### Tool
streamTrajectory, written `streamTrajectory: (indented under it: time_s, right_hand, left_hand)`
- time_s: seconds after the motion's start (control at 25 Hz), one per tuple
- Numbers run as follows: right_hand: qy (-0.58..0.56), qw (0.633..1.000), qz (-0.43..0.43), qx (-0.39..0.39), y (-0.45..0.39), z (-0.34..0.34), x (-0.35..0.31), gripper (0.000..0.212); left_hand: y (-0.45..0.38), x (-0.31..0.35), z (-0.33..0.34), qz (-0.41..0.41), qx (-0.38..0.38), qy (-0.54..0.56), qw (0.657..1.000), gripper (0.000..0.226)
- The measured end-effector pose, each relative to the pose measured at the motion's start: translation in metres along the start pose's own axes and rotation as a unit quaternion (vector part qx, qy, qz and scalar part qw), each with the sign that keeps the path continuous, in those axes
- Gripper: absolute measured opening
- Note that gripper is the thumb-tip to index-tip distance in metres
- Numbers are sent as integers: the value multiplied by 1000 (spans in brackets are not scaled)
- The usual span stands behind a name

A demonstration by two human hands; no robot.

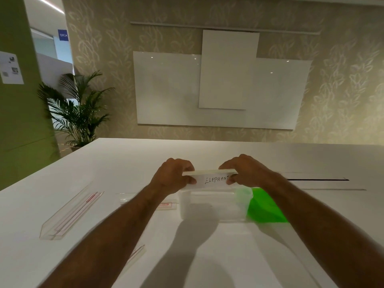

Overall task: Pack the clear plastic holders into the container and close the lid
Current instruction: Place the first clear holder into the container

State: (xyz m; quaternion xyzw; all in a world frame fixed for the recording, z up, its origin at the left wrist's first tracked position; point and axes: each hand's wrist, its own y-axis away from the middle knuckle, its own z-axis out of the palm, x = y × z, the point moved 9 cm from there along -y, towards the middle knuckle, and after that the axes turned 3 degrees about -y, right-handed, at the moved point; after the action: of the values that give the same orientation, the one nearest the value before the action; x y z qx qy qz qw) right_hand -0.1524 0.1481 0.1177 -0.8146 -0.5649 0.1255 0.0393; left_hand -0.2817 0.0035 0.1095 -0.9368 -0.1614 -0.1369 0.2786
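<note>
Clear plastic under both sets of fingers: our left hand (174, 175) and right hand (245, 171) pinch the two ends of one clear holder (209, 177), thumbs on the near face, fingers curled over the top edge, clamped on it. The holder carries a white card lettered ELEPHANT and is held level, just above the far rim of the container (209, 204).

Container: translucent, rectangular, open at the top, lying on the white table (207, 256) directly below the hands. Its inside reads pale and blurred; we cannot tell whether anything lies in it. The green lid (268, 206) rests against its right end, tilted, partly behind our right forearm.

Other holders, all on the table to the left:
- a long clear holder with red-lined insert (70, 210), angled, well apart from the container;
- a short one with a red label (166, 204), just beside the container's left wall, partly under our left forearm;
- another (136, 254) near our left elbow, mostly hidden.

Edges: the table's far edge lies well beyond the hands; a dark slot (315, 180) runs across the surface to the right. Bare tabletop lies in front of the container, shadowed by the arms.
</note>
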Motion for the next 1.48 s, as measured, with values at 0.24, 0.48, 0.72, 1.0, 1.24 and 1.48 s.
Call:
streamTrajectory:
  time_s: [0.24,0.48,0.72,1.0,1.24,1.48]
  right_hand:
    - [10,995,11,-96,-20,34,19,40]
    - [14,987,21,-158,-32,67,35,38]
    - [25,981,35,-191,-35,82,41,35]
    - [18,974,47,-222,-34,96,40,26]
    - [7,971,63,-231,-33,101,41,22]
    - [-78,986,93,-117,-31,70,43,32]
  left_hand:
    - [-23,-8,36,-20,-105,-44,993,24]
    - [-32,-14,69,-33,-199,-86,976,26]
    - [-36,-8,89,-26,-268,-132,954,19]
    - [-36,-10,104,-25,-299,-163,940,18]
    - [-36,-16,113,-34,-322,-178,929,16]
    - [-40,-12,93,-50,-261,-139,954,24]
